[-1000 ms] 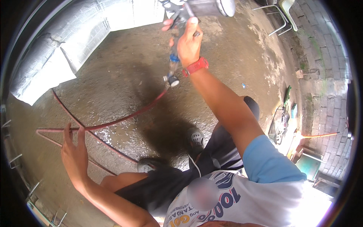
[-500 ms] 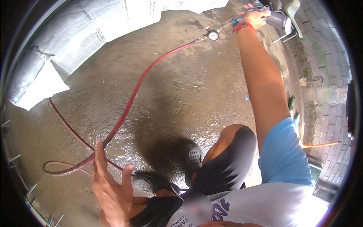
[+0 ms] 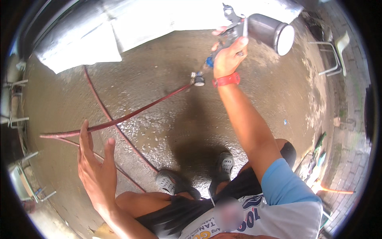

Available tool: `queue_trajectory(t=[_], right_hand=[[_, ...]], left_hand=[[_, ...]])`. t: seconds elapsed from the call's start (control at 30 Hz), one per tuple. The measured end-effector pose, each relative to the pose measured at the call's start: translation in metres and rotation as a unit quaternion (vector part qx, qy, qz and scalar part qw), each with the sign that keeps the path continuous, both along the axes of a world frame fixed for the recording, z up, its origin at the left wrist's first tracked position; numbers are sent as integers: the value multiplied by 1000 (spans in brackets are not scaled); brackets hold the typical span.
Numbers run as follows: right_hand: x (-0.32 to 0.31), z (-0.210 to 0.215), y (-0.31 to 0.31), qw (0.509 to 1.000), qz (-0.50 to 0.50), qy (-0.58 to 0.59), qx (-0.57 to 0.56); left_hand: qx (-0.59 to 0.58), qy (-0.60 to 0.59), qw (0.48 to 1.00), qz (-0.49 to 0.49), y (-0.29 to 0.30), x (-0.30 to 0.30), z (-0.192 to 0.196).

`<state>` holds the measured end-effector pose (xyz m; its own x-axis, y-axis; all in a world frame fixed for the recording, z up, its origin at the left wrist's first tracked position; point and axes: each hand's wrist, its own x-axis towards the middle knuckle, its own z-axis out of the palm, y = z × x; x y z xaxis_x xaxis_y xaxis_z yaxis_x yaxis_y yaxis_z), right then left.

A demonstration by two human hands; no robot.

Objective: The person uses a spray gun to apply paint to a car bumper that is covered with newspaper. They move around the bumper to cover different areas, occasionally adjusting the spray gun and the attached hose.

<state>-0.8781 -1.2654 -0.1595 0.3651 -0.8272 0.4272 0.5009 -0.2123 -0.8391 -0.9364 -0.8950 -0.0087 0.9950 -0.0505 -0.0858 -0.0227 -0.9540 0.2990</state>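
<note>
My right hand (image 3: 230, 55) is wrapped round the handle of a spray gun (image 3: 232, 32), held up at the far right of centre. A dark cylindrical cup with a pale end (image 3: 266, 31) sticks out from the gun to the right. Below its handle hang a blue fitting (image 3: 209, 61) and a small round gauge (image 3: 199, 81). From there a red hose (image 3: 147, 110) runs to the left and loops back over the wet floor. My left hand (image 3: 97, 171) is raised at the left beside the hose, fingers apart; whether it touches the hose, I cannot tell.
Newspaper-like sheets (image 3: 147, 26) cover something along the far side. A pale chair (image 3: 340, 51) stands at the far right, with brick paving (image 3: 354, 159) beyond. Metal-legged chairs (image 3: 28, 183) are at the left. My feet in grey clogs (image 3: 165, 181) rest near the crossing hose.
My right hand has brought the spray gun closer and leftward, the gauge and hose swinging with it. The hose has shifted against the floor. My left hand has moved slightly left and up.
</note>
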Motion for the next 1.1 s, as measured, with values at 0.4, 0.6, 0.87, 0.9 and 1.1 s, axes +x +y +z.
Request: queue_trajectory(t=[0.4, 0.6, 0.87, 0.9, 1.1], right_hand=[[123, -8, 254, 964, 140, 20, -225], [179, 12, 349, 953, 172, 3, -251], [219, 65, 423, 911, 271, 109, -290], [223, 68, 423, 910, 301, 106, -264], [183, 74, 379, 921, 338, 127, -146]], left_hand=[[-112, -92, 976, 161, 114, 30, -8], [-204, -174, 931, 249, 154, 44, -24], [-213, -223, 901, 306, 182, 47, -19], [-218, -224, 896, 316, 184, 48, -19], [-220, -234, 899, 299, 200, 54, -29]])
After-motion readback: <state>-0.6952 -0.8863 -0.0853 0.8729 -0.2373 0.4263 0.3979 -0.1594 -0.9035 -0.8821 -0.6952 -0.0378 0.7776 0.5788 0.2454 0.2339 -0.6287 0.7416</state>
